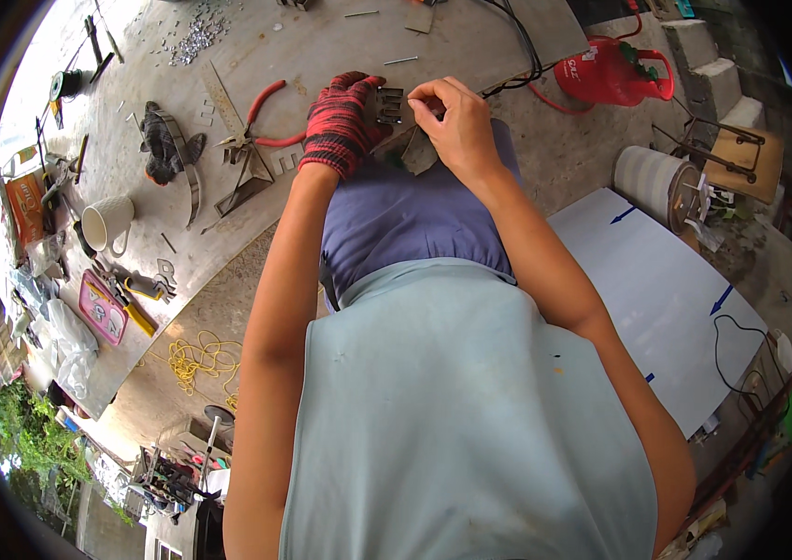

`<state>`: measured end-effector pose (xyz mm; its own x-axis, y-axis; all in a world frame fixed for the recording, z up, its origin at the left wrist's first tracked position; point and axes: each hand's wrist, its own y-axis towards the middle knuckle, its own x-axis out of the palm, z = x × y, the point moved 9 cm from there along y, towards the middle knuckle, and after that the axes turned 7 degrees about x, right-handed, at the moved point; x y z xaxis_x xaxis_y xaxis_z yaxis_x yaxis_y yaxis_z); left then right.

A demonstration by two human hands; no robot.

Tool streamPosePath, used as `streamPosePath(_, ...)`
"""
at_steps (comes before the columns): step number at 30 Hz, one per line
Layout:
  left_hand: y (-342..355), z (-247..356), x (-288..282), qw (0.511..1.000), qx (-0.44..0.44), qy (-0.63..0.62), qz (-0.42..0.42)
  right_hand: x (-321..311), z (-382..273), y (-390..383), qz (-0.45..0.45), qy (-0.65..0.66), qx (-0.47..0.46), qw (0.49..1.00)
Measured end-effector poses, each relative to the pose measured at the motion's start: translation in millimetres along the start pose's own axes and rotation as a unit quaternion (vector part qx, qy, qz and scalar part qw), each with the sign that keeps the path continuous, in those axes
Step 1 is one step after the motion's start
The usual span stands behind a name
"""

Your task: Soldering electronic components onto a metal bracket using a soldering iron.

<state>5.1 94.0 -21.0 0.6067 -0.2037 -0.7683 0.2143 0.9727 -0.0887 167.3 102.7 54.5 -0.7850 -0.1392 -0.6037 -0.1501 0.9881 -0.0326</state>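
My left hand (342,121), in a red and black striped glove, is closed on a small dark metal piece with short prongs (389,105). Just to the right of that piece is my bare right hand (455,121), thumb and forefinger pinched together; whatever lies between them is too small to make out. Both hands are above my lap, over the purple-blue cloth (414,219) of my clothing. Left of the glove, red-handled pliers (256,121) rest on the grey worktable (298,47), beside flat pronged metal pieces (286,163).
A dark glove (161,145), white mug (108,222) and pink tray (103,308) lie on the left. Small metal bits (198,39) are scattered at the far side. On the right are a red gas cylinder (606,73), striped drum (652,182) and white board (638,289). Yellow cord (195,364) lies below.
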Motion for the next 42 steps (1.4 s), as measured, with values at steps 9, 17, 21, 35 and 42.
streamPosePath(9, -5, 7, 4, 0.999, -0.038, -0.009, 0.012, 10, -14, 4, 0.007, -0.034, -0.057, 0.998)
streamPosePath(17, -20, 11, 10, 0.993, -0.025, -0.05, 0.103, 15, -38, 6, -0.012, -0.11, -0.122, 0.986)
streamPosePath(21, -24, 18, 10, 0.989, -0.022, -0.077, 0.123, 16, -44, 3, -0.023, -0.118, -0.133, 0.984)
streamPosePath(35, -28, 30, 1, 0.967, -0.016, -0.162, 0.196, -4, -54, 8, -0.023, -0.063, -0.081, 0.994)
streamPosePath(42, -37, 37, -13, 0.955, -0.023, -0.175, 0.239, -76, -59, 16, 0.064, 0.078, 0.009, 0.995)
